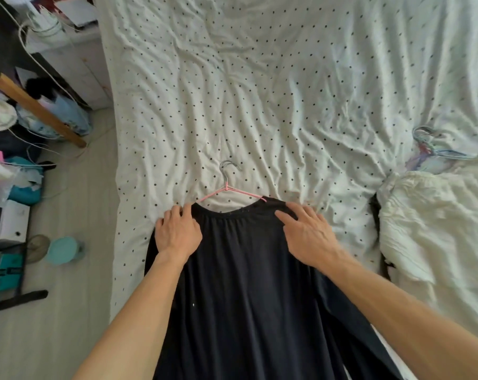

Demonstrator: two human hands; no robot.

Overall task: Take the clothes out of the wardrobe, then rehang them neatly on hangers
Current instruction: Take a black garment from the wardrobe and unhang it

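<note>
A black long garment (240,283) lies flat on the bed, its wide neckline at the top. A pink hanger (227,189) with a metal hook sits inside the neckline, its arms mostly hidden under the cloth. My left hand (177,231) rests on the garment's left shoulder, fingertips curled at the shoulder edge. My right hand (306,231) lies flat on the right shoulder with fingers spread and straight.
The bed has a white sheet with black dots (259,91). A heap of white clothing (435,223) lies at the right, with several hangers (435,146) above it. Left of the bed, the floor holds clutter: a teal bowl (64,249), bags, cords, a wooden bar (37,111).
</note>
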